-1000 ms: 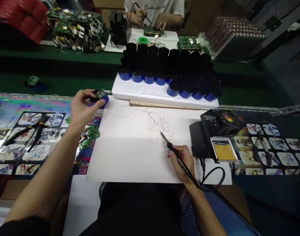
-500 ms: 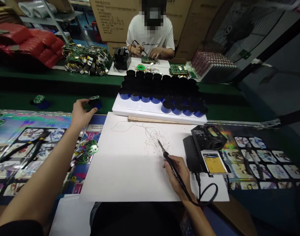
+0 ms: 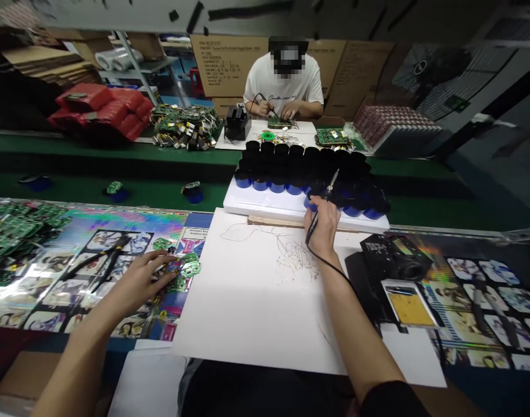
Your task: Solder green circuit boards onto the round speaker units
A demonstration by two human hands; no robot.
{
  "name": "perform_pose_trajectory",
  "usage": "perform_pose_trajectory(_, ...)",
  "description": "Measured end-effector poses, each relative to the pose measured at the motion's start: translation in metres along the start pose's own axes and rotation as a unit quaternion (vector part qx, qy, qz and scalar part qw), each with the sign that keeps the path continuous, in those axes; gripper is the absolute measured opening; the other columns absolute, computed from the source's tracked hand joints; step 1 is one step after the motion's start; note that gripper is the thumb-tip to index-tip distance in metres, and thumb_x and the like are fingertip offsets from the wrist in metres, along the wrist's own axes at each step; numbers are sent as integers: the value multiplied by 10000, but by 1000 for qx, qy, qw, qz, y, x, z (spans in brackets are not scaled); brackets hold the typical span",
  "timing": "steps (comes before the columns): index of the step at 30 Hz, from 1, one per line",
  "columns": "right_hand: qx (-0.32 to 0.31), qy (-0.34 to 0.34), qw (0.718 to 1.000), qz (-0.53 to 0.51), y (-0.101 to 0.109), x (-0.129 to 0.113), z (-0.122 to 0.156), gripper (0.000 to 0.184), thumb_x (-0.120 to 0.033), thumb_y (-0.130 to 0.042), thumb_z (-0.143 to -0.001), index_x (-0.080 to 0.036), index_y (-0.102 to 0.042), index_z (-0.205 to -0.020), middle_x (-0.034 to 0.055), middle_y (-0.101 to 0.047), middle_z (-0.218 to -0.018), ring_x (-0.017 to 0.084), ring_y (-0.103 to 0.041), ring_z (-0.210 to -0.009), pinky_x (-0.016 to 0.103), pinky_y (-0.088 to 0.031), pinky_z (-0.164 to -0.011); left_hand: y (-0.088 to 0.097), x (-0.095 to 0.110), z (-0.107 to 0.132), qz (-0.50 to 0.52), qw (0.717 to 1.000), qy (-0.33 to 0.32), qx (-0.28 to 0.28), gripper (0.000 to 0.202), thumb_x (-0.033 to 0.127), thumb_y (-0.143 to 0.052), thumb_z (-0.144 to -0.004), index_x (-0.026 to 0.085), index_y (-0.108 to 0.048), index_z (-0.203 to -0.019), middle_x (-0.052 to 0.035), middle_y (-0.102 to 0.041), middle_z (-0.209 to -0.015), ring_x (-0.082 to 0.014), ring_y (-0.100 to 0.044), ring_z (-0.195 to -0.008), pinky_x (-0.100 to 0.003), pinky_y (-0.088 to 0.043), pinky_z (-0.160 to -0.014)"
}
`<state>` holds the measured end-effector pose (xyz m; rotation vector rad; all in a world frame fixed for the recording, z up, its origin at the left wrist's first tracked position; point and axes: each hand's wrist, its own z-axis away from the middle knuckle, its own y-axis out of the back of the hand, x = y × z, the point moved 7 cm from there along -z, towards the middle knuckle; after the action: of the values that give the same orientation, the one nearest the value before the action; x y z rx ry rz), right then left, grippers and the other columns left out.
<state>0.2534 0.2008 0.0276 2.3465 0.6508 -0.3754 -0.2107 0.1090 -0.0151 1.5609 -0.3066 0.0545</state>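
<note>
Two hands: right grip (image 3: 320, 223) closed around a soldering iron (image 3: 312, 227), left grip (image 3: 141, 277) open on green circuit boards (image 3: 189, 267).

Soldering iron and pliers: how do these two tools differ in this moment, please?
The soldering iron is held in the right hand, tip raised; the pliers lie flat on the printed mat, untouched. The iron trails a cord; the pliers have none. Both have dark handles.

left hand (image 3: 145, 277) low, spread open | right hand (image 3: 321, 223) raised, seemingly closed
</note>
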Motion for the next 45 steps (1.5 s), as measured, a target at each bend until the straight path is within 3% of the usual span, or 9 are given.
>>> perform_pose_trajectory(4, -6, 8, 1000, -12, -3, 11, -10, 180, -157, -512, -989, -211, -658, -1080, 96, -729, -1015, 279, -636, -1015, 450, -502, -947, -10, -5, 7, 67, 998, -4, 3, 657, 748, -441, -967, 233, -798, -1163, -174, -689, -1368, -408, -641, -1305, -566, -517, -1120)
perform_pose_trajectory(9, -1, 18, 998, -53, 24, -17, 6, 132, -191, -565, -1015, -224, -651, -1109, 78, -719, -1009, 256, -662, -971, 418, -566, -892, -4, 5, 2, 98, 995, 1, 7, 455, 628, -551, -949, 238, -783, -985, -152, -736, -1215, -383, -687, -1186, -537, -547, -1048)
perform_pose_trajectory(13, -68, 32, 985, -153, 54, -59, 66, 262, -118, -666, -969, -259, -644, -1189, 69, -743, -1085, 256, -727, -1018, 451, -616, -939, 8, 22, 0, 127, 992, -5, 9, 286, 491, -598, -928, 229, -710, -902, -113, -780, -1103, -332, -708, -1092, -467, -541, -989)
perform_pose_trajectory(20, -237, 46, 943, -228, 85, -109, 174, 270, -12, -604, -945, -252, -633, -1066, 85, -710, -1041, 245, -731, -937, 396, -655, -773, 26, 59, -1, 225, 971, 47, 62, 283, 465, -629, -980, 218, -677, -1110, -44, -772, -986, -197, -684, -794, -286, -509, -706)
perform_pose_trajectory(25, -222, 38, 951, -211, 90, -119, 167, 325, -4, -667, -902, -240, -615, -1119, 130, -725, -1150, 283, -702, -1017, 469, -642, -826, 31, 103, -14, 230, 970, -42, 63, 226, 408, -608, -1003, 220, -733, -1014, -49, -780, -987, -205, -713, -864, -312, -535, -770)
perform_pose_trajectory(29, -191, 1, 957, -219, 88, -118, 148, 348, -35, -668, -914, -267, -591, -1161, 131, -737, -1208, 288, -702, -1043, 482, -634, -837, 28, 111, -20, 260, 963, -41, 64, 213, 419, -677, -971, 225, -764, -963, -51, -776, -982, -219, -723, -912, -331, -581, -807)
perform_pose_trajectory(33, -176, -46, 950, -254, 77, -119, 135, 317, -85, -681, -943, -283, -560, -1160, 127, -727, -1280, 275, -716, -1136, 477, -619, -930, 26, 123, -16, 425, 902, -1, 82, 228, 396, -840, -877, 215, -761, -990, -54, -763, -1009, -212, -743, -947, -339, -637, -875)
perform_pose_trajectory(40, -202, -145, 893, -375, 55, -122, 116, 356, -224, -769, -947, -290, -497, -1167, 123, -698, -1384, 251, -717, -1242, 447, -606, -1008, 13, 200, -3, 659, 748, -73, 1, 158, 225, -870, -876, 211, -728, -944, -31, -719, -898, -176, -765, -815, -296, -677, -732)
perform_pose_trajectory(45, -161, -187, 889, -385, 78, -104, 121, 252, -141, -711, -974, -285, -516, -1042, 38, -730, -1093, 177, -753, -983, 341, -633, -863, -6, 223, -5, 677, 732, -67, -44, 175, 221, -865, -883, 201, -717, -976, -39, -718, -922, -173, -753, -823, -293, -661, -733)
